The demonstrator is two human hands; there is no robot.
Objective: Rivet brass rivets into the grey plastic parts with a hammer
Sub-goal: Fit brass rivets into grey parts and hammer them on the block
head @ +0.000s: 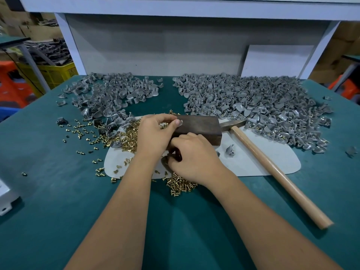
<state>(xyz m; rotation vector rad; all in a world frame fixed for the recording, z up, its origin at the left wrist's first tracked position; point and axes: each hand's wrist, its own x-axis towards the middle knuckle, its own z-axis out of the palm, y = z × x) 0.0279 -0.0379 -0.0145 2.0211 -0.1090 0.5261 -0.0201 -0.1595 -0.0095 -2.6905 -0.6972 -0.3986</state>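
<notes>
My left hand (pixel 153 133) pinches a small grey plastic part (pixel 181 121) between thumb and fingertips, at the left top edge of a dark block (pixel 198 126). My right hand (pixel 194 159) lies at the block's near end with its fingers curled down onto the mat; what they hold is hidden. The hammer (pixel 272 168), with a wooden handle, lies unheld to the right, its head against the block's far end. Brass rivets (pixel 128 136) are strewn left of my hands, and a small heap of rivets (pixel 181 186) lies under my right wrist.
Two big heaps of grey parts fill the back of the green table: a left heap (pixel 113 94) and a right heap (pixel 263 104). A pale mat (pixel 263 158) lies under the block and hammer. A white bracket (pixel 5 197) sits at the left edge.
</notes>
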